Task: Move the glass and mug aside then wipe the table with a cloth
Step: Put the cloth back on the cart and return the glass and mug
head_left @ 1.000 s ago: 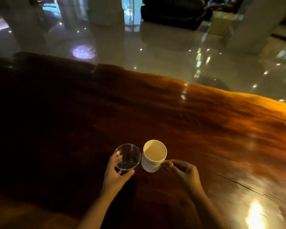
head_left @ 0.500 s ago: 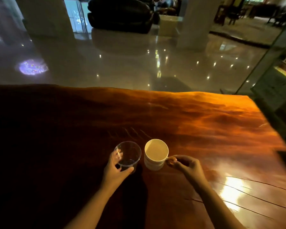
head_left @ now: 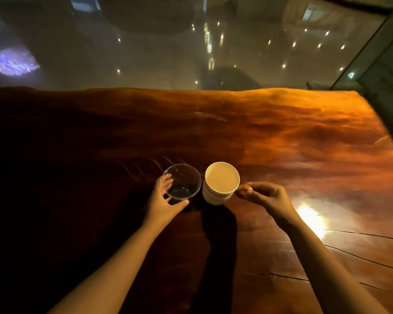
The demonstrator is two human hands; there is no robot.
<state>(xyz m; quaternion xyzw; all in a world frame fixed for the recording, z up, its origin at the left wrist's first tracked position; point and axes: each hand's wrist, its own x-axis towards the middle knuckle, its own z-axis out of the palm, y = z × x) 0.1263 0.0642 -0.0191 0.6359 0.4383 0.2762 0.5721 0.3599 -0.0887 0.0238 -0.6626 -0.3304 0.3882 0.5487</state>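
A clear empty glass (head_left: 183, 180) and a white mug (head_left: 220, 183) stand side by side near the middle of a long glossy wooden table (head_left: 281, 137). My left hand (head_left: 163, 200) wraps the glass from its left side, fingers on the rim and thumb under its near wall. My right hand (head_left: 262, 197) pinches the mug's handle on the mug's right; the handle itself is hidden by my fingers. I cannot tell whether either vessel is lifted off the wood. No cloth is in view.
The table's far edge (head_left: 191, 89) runs across the view and its right end (head_left: 377, 118) drops off beside a glass partition (head_left: 372, 48). Beyond lies a shiny floor (head_left: 145, 53) with light reflections. The table's left part is in deep shadow. Cracks (head_left: 361, 259) cross the wood at near right.
The view has swung rightward and tilted down, bringing the table's right end into sight. Both hands keep the same hold on the glass and mug.
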